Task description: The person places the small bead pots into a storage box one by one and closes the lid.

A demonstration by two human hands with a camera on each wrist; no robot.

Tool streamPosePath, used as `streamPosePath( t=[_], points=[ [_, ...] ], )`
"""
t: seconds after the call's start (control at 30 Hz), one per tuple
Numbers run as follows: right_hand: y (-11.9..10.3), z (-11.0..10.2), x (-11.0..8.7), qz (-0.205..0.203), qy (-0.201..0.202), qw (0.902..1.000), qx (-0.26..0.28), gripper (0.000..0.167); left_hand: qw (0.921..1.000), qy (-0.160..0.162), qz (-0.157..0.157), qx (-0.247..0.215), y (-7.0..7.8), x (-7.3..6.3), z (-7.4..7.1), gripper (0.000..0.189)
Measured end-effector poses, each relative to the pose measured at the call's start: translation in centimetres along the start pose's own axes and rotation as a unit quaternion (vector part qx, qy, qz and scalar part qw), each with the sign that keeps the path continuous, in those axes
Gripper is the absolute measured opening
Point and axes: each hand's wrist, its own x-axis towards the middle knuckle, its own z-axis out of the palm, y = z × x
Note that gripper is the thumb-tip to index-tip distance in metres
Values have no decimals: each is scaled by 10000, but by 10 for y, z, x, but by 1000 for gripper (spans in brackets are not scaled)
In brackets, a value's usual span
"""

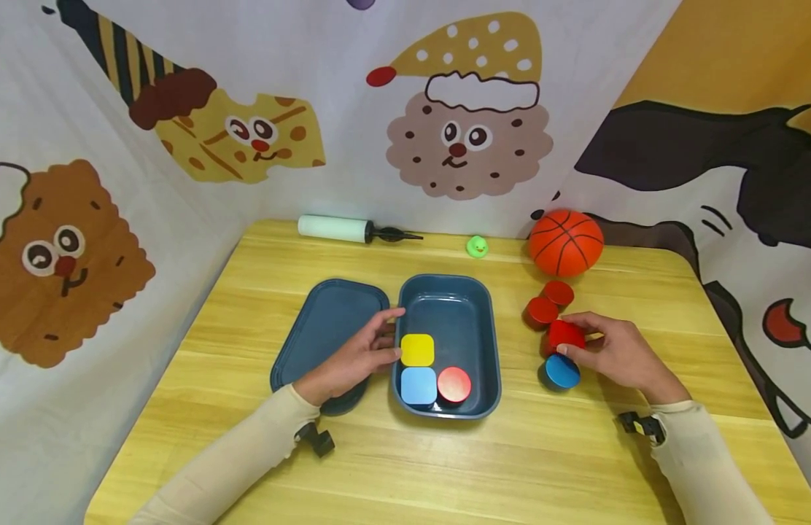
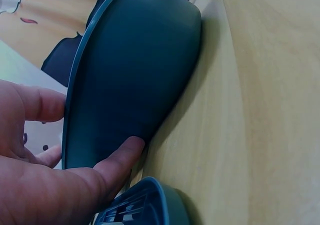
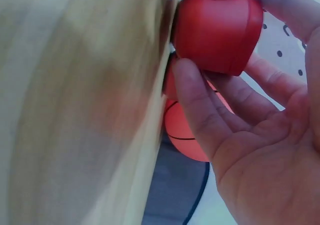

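Right hand [image 1: 625,354] pinches one red block [image 1: 567,335] beside two red cylinders [image 1: 541,312] and one blue cylinder [image 1: 563,372]; left hand [image 1: 356,357], fingers loosely spread, touches one tray [image 1: 467,321] holding three pieces [image 1: 417,351].

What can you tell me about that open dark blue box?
The dark blue box is a smooth, plastic-looking rounded rectangle with a thin rim. It stands upright on the table, right of a flat, lid-like piece. A yellow block, a light blue block and a round red block sit toward its near end. The left hand touches its left side.
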Motion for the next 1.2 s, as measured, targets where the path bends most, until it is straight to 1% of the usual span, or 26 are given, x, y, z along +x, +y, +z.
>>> streamPosePath(
  t=[0.1,0.27,0.5,0.8,1.07,1.2],
  points=[
    [-6,-4,-1,-66,144,9999,-14,55,10000,-7,-8,24,0,0,0,73],
    [-13,-7,0,-314,368,9988,-26,54,10000,4,-9,44,0,0,0,73],
    [-24,-8,9,-697,656,9953,-156,52,10000,38,-16,63,0,-1,0,72],
    [-43,-6,24,-1120,690,9912,-167,51,10000,51,-20,79,1,-1,2,71],
    [-66,1,42,-1509,964,9833,-317,50,9999,78,-42,100,2,-1,2,72],
    [-81,8,50,-1623,841,9829,-216,51,9999,66,-54,91,2,0,1,73]
  ],
)
